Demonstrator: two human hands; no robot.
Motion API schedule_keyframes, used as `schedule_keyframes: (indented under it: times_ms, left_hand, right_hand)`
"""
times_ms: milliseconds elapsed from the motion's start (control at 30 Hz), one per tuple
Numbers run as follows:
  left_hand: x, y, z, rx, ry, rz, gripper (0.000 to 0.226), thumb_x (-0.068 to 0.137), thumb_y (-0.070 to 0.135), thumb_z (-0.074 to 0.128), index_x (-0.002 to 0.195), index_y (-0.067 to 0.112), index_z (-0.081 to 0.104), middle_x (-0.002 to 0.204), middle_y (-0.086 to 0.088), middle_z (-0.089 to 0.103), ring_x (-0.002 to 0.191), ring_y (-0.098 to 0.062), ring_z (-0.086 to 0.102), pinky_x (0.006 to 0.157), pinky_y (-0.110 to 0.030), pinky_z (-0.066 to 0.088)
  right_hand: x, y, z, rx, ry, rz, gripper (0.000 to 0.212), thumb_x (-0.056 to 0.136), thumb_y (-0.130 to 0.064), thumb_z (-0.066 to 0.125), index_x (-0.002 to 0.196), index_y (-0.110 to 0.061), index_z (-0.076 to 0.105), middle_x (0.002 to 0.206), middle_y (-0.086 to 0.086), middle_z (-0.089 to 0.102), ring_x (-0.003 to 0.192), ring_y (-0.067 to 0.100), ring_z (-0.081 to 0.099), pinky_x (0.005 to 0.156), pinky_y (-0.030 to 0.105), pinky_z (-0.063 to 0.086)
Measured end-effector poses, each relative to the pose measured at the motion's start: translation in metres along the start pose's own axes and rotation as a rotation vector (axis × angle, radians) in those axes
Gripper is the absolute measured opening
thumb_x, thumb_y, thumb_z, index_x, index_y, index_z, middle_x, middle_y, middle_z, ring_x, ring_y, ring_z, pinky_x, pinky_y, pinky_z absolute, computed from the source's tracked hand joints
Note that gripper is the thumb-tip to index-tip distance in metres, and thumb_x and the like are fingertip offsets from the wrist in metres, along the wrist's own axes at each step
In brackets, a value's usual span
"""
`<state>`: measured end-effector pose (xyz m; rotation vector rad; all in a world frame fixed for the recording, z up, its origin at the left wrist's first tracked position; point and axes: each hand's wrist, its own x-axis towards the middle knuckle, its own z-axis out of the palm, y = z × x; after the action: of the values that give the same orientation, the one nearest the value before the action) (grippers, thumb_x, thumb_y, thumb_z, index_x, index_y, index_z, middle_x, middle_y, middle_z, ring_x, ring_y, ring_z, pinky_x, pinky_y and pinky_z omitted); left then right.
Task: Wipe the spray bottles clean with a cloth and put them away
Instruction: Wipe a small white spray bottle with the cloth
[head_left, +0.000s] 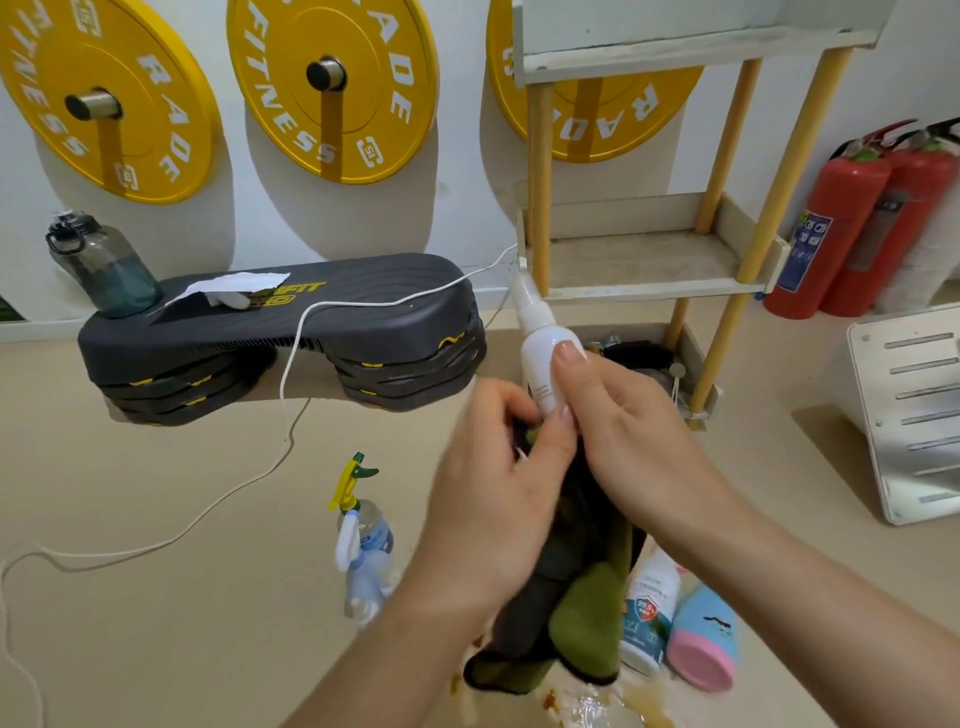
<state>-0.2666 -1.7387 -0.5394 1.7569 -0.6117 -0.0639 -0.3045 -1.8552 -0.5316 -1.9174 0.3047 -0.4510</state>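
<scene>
My right hand (618, 441) grips a small white spray bottle (537, 348) by its lower body, its nozzle tilted up and left. My left hand (493, 499) holds a dark green cloth (576, 623) against the bottle's base; the cloth hangs down between my forearms. On the floor stand a clear spray bottle with a yellow and green trigger (361, 540), a white bottle with a blue label (649, 608) and a blue and pink bottle (706, 634), both lying beside the cloth.
A wooden shelf rack (644, 260) with bare shelves stands just behind the bottle. A black step platform (280, 332) bears a water jug (104, 265) at left. A white cord (291, 395) trails across the floor. Fire extinguishers (841, 228) and a metal panel (914, 410) are at right.
</scene>
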Motion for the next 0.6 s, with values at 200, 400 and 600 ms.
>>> schedule_keyframes:
  times_ms: [200, 400, 600]
  left_hand:
    - [0.004, 0.010, -0.017, -0.319, -0.246, -0.316, 0.042, 0.075, 0.052, 0.068, 0.112, 0.032, 0.065, 0.109, 0.001, 0.072, 0.100, -0.013, 0.070, 0.081, -0.041, 0.056]
    - [0.010, 0.002, -0.021, -0.187, -0.193, -0.205, 0.052, 0.065, 0.052, 0.067, 0.113, 0.032, 0.063, 0.108, 0.008, 0.071, 0.101, -0.010, 0.067, 0.087, -0.031, 0.054]
    - [0.013, 0.007, -0.013, 0.019, -0.185, -0.268, 0.037, 0.077, 0.060, 0.056, 0.103, 0.034, 0.056, 0.093, 0.008, 0.066, 0.081, -0.010, 0.064, 0.067, -0.027, 0.047]
  right_hand:
    - [0.001, -0.024, -0.013, 0.061, -0.281, -0.039, 0.048, 0.100, -0.056, 0.031, 0.087, -0.028, 0.068, 0.076, -0.011, 0.066, 0.078, 0.005, 0.063, 0.072, 0.020, 0.047]
    - [0.009, -0.028, -0.029, 0.065, -0.309, 0.065, 0.023, 0.104, -0.035, 0.043, 0.119, -0.028, 0.059, 0.107, -0.013, 0.063, 0.099, -0.009, 0.059, 0.088, 0.010, 0.046]
    - [0.008, -0.018, -0.023, 0.114, -0.312, 0.158, 0.020, 0.102, -0.039, 0.046, 0.114, -0.029, 0.059, 0.112, 0.002, 0.064, 0.109, 0.022, 0.061, 0.102, 0.052, 0.046]
